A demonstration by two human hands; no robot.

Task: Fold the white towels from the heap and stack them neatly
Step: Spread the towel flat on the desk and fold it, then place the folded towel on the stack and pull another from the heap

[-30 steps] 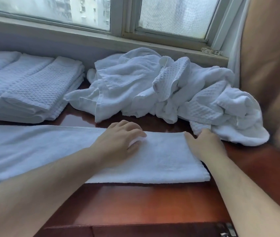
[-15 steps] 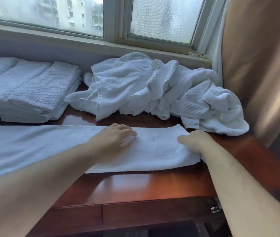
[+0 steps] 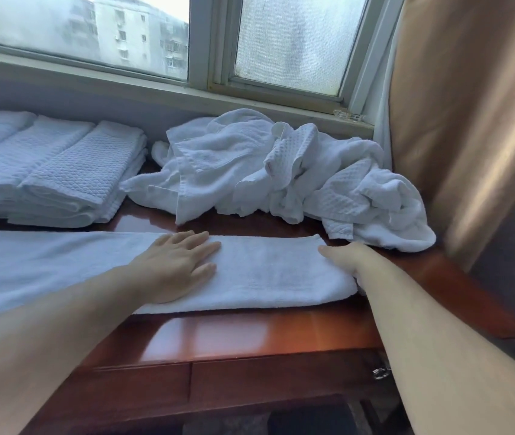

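Directly under left grip [image 3: 174, 268], towel [image 3: 268, 274]; right grip [image 3: 347, 259] at its end.

Front edge: a bare band of the table [image 3: 250, 334] is running between the long towel [image 3: 265, 277] and the near rim, giving a hand room to pass.
Middle lane: a narrow strip of bare wood is showing between the long towel and the heap [image 3: 281, 171], which is crowding it near the towel's right end.
Back left: the folded stack [image 3: 61, 177] is filling the ground up to the wall, a slim gap opening beside the heap.
Right flank: the curtain [image 3: 469, 120] is hanging just beside the heap, closing that side.
On the towel: the left hand [image 3: 171, 265] is lying flat mid-length, the right hand [image 3: 347, 259] is sitting at the right end; the stretch between is lying open.
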